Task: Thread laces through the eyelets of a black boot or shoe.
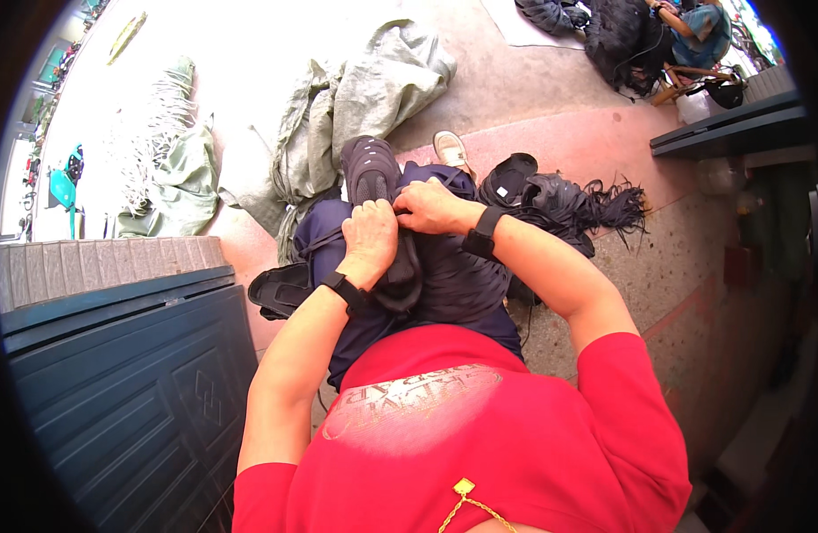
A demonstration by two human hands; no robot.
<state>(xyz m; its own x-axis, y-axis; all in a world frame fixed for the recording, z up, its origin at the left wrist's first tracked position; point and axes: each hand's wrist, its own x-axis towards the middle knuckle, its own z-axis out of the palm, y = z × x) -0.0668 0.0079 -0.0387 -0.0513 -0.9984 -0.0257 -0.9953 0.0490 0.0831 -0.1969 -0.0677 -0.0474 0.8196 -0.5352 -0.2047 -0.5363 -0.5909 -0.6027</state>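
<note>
We are seeing the left hand closing its fingers on a bunched fold of dark fabric lying across the person's lap, while the right hand is pinching the same cloth just beside it, near a black shoe.

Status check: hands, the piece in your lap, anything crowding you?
Left hand and right hand both gripping dark fabric on lap. Black sandal beside left wrist.

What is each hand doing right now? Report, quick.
Left hand: closed, gripping the dark shoe.
Right hand: closed, pinching the same shoe.
</note>
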